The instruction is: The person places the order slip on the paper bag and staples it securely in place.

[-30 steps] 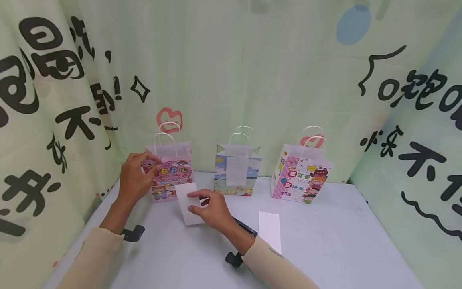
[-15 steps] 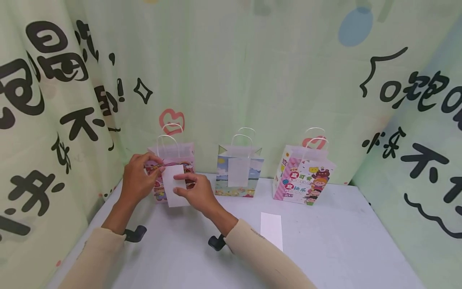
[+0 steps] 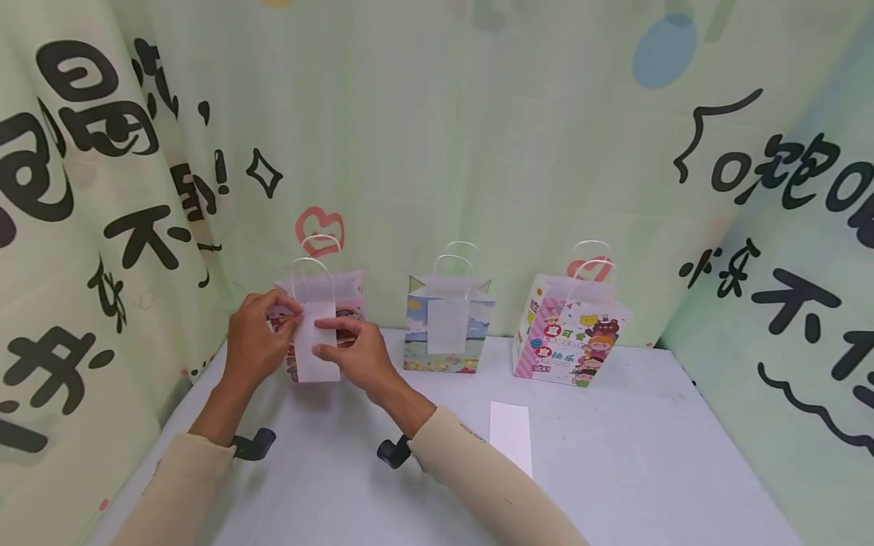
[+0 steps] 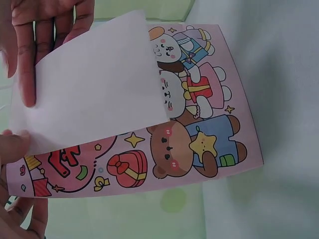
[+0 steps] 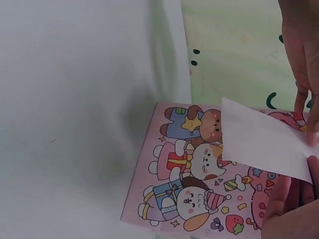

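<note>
A pink cartoon paper gift bag [image 3: 351,284] with white handles stands at the left, against the curtain. A white paper slip [image 3: 312,368] covers much of its front. My left hand [image 3: 258,337] pinches the bag's upper left edge; in the left wrist view its thumb lies at the slip's corner and its fingertips are behind the bag. My right hand [image 3: 360,356] grips the slip's right side, index finger in front and other fingers partly hidden behind. In the right wrist view, the slip [image 5: 259,144] stands tilted off the bag's printed face [image 5: 169,169] at its lower end.
A blue seaside-print gift bag [image 3: 414,322] with a white slip [image 3: 447,327] on its front stands in the middle. Further right is a pink-and-white gift bag [image 3: 587,334]. Another white slip [image 3: 510,432] lies on the white table [image 3: 614,455], beside my right sleeve.
My right hand has carried the white slip up and left, from beside the pink bag to its front. My left hand has stayed at the bag's upper left edge.
</note>
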Available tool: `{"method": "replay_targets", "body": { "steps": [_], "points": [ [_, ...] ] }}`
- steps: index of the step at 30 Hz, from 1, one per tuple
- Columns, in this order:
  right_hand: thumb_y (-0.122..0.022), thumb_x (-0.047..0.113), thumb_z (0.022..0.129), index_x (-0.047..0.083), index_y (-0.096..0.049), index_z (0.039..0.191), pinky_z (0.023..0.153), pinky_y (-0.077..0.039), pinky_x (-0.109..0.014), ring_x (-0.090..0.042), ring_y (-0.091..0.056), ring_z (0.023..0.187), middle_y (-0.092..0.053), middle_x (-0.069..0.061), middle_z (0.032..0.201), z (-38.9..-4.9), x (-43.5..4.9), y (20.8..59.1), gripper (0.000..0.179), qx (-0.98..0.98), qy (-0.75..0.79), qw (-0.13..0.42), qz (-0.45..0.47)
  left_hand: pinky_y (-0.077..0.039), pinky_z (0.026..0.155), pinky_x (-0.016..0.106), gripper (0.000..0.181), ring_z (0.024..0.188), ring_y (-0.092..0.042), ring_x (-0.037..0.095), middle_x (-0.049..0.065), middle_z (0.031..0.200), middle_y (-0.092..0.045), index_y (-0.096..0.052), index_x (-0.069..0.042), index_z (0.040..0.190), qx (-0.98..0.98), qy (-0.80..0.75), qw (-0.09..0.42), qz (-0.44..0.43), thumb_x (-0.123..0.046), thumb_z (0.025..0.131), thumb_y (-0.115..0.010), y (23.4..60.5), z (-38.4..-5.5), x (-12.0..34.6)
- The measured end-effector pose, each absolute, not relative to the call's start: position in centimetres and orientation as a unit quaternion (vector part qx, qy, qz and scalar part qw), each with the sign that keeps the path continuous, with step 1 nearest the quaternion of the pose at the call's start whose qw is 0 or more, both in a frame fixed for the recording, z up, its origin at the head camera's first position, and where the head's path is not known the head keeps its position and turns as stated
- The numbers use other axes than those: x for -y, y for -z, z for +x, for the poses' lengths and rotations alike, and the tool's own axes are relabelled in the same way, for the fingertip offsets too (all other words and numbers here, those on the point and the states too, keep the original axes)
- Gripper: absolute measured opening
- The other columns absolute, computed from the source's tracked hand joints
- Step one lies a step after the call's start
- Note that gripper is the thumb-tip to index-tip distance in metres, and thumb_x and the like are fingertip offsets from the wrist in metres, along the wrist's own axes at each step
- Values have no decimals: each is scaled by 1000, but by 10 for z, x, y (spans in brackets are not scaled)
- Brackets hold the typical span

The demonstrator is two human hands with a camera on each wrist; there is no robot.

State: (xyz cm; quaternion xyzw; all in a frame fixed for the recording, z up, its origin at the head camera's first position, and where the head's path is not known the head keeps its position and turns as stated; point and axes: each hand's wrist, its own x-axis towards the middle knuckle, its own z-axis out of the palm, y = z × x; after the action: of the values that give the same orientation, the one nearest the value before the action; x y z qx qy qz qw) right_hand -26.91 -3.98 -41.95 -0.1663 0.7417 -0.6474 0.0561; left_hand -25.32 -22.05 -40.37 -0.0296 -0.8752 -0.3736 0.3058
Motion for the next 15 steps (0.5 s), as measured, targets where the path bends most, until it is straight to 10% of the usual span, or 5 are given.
{"method": "replay_targets", "body": {
  "steps": [15],
  "points": [
    [-85,15,91,23,-77,124,89,-59,-25,-21,-69,107,-72,2,121,-265,27,421,36,-778,602,43,-173,-54,94,67,9,113,-63,43,24,112,-70,-72,-4,100,875,369,314,-18,-2,93,-78,404,-255,218]
  ]
}}
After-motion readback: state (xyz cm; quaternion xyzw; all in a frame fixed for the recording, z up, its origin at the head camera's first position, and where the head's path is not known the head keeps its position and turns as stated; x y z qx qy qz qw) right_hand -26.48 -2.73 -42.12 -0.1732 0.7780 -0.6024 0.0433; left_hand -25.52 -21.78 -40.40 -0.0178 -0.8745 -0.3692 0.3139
